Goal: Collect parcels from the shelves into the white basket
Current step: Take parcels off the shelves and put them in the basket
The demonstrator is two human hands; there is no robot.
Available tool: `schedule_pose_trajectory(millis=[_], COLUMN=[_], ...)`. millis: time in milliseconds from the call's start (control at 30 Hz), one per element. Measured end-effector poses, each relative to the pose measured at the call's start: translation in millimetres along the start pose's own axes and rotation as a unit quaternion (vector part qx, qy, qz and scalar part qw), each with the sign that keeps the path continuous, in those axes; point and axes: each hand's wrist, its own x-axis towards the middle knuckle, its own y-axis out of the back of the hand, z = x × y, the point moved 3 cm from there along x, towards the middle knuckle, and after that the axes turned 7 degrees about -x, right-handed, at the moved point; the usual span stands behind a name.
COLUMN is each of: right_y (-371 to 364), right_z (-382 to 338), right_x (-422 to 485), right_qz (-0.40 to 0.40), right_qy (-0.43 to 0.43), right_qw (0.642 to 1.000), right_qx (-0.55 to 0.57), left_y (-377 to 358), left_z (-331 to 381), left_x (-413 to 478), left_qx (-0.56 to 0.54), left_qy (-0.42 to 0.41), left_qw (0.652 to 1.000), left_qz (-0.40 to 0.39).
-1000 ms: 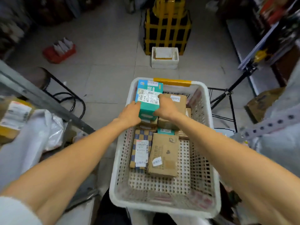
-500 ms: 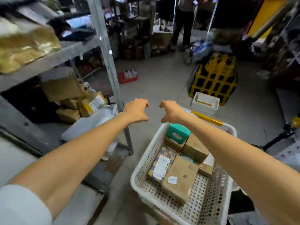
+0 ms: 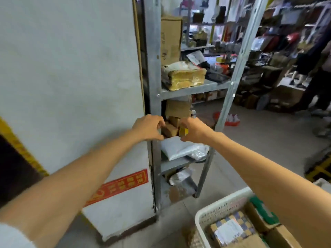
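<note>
Partly hidden: left hand [image 3: 148,127] curled at brown parcel [image 3: 170,130] on shelf rack [image 3: 154,68], grip unclear; right hand [image 3: 192,128] pinches small yellow parcel [image 3: 184,131], fingertips out of sight. Beneath both, grey mailer [image 3: 179,148]. Lower right, white basket [image 3: 220,203], cropped by frame, right forearm across it.

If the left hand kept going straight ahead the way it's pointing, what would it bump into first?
Most likely the small brown box on the shelf, right at the left hand's fingertips. They may be touching it now, though blur hides that.
</note>
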Motion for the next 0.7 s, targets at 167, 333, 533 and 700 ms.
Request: schedule_pose_trajectory(millis=[167, 333, 533, 700], right_y=[-6, -15, -6, 1], right_z=[-100, -206, -341, -444], right_x=[9, -1, -20, -42], right_qz=[0.004, -0.012, -0.031, -0.047], right_qy=[0.107, 0.226, 0.407, 0.52], right_qw=[0.993, 0.973, 0.912, 0.85], right_qx=[0.049, 0.049, 0.048, 0.073], left_y=[34, 76, 138, 181], left_z=[-64, -106, -137, -147], left_x=[-92, -195, -328, -430], left_qx=[0.0, 0.005, 0.032, 0.06], left_qy=[0.115, 0.226, 0.351, 0.465], left_qw=[0.993, 0.971, 0.928, 0.863], left_qz=[0.029, 0.075, 0.121, 0.186])
